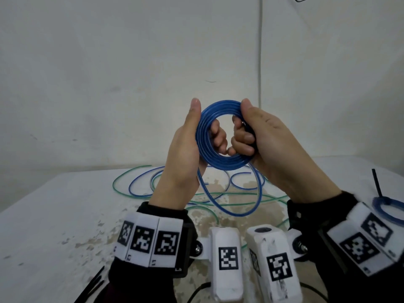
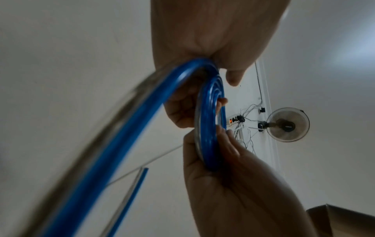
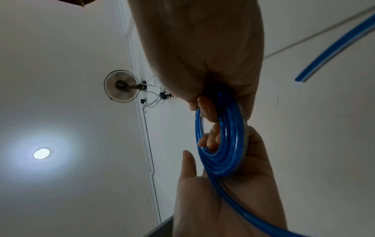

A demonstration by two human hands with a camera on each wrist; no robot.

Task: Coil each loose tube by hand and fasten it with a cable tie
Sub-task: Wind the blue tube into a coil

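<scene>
Both hands hold the blue coil [image 1: 220, 136] above the desk [image 1: 43, 215]. The left hand [image 1: 185, 154] curls its fingers through one side; the right hand [image 1: 269, 138] has a closed grip on the other.

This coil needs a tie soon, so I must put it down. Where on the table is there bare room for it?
Bare patch: the table's left side, between the green tube and the black cable ties. Crowded: the middle under both hands, with loose tubes, and the right edge, where a tied coil lies.
</scene>
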